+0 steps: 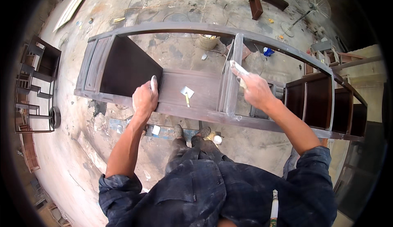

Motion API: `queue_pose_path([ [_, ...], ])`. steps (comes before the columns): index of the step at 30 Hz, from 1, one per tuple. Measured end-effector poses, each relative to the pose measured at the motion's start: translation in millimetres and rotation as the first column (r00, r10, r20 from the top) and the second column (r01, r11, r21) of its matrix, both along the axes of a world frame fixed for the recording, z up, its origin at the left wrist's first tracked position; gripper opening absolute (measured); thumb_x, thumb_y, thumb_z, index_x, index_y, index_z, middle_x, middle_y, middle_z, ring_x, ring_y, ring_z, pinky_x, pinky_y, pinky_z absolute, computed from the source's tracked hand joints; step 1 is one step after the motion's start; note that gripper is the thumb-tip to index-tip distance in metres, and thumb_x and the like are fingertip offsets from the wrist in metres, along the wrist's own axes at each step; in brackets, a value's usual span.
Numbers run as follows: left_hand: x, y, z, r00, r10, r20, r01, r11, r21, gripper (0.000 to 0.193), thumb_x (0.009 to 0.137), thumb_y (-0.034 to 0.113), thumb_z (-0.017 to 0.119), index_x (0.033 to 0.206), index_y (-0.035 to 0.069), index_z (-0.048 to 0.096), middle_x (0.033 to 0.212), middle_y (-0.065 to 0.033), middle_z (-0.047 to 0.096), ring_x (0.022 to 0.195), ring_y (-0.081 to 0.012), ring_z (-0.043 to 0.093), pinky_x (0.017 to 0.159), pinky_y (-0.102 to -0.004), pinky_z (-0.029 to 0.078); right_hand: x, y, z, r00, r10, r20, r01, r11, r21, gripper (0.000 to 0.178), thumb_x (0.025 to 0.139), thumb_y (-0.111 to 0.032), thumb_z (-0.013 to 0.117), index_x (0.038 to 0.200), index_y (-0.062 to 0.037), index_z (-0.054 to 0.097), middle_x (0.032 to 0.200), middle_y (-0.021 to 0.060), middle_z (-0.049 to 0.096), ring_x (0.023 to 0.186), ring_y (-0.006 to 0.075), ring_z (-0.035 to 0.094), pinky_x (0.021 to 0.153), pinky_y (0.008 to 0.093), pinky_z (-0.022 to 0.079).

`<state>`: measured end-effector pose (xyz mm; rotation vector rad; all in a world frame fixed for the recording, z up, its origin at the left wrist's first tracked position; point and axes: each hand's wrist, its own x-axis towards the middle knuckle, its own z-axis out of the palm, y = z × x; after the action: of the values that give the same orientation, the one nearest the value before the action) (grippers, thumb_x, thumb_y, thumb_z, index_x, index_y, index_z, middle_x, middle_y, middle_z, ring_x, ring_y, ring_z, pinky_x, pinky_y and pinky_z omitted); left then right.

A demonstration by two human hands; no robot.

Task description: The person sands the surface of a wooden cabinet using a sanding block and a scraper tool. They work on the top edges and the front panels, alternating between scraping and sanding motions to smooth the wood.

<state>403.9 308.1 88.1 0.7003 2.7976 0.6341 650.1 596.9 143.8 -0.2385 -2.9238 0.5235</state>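
A long dark-brown wooden cabinet frame (184, 109), dusted with pale powder, lies across in front of me. My left hand (145, 98) is closed over its near rail, thumb pointing up, beside the dark side compartment. My right hand (256, 88) is closed around a pale folded piece (244, 83) that looks like sandpaper, partly hidden by the fingers. Its whitened fingers press at the crosspiece (231, 100) right of the middle. Between my hands, on the brown inner panel (196, 79), lie a small light-grey sheet (186, 91) and a slim yellow tool (188, 100).
Beyond the frame a bucket (209, 42) stands on the stained concrete floor, near a blue packet (268, 51). Two drawer boxes (256, 6) and a fan (317, 6) are at far right. Dark furniture frames (41, 71) stand at left. A white cup (217, 139) sits by my feet.
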Motion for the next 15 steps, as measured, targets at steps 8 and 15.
queue_pose_path([
  [8,-1,-1,2,0.999,0.026,0.020,-0.025,0.999,-0.048,0.059,0.107,0.048,0.039,0.091,0.003,0.074,0.086,-0.0278,0.070,0.085,-0.0495,0.067,0.080,-0.0556,0.052,-33,36,-10,0.993,-0.114,-0.040,0.115,0.993,0.021,0.062,0.080,0.000,0.055,0.140,-0.0166,0.059,0.108,0.0203,0.071,0.088,0.0407,0.069,0.073,0.0501,0.057],
  [15,-2,-6,3,0.999,0.032,0.043,-0.028,0.996,-0.083,0.062,0.107,0.051,0.038,0.096,0.003,0.076,0.090,-0.0215,0.074,0.091,-0.0446,0.070,0.082,-0.0504,0.053,-64,42,-45,0.946,-0.230,-0.229,0.217,0.973,-0.084,0.053,0.090,-0.013,0.059,0.144,-0.0149,0.056,0.120,0.0231,0.068,0.097,0.0453,0.066,0.083,0.0516,0.055],
])
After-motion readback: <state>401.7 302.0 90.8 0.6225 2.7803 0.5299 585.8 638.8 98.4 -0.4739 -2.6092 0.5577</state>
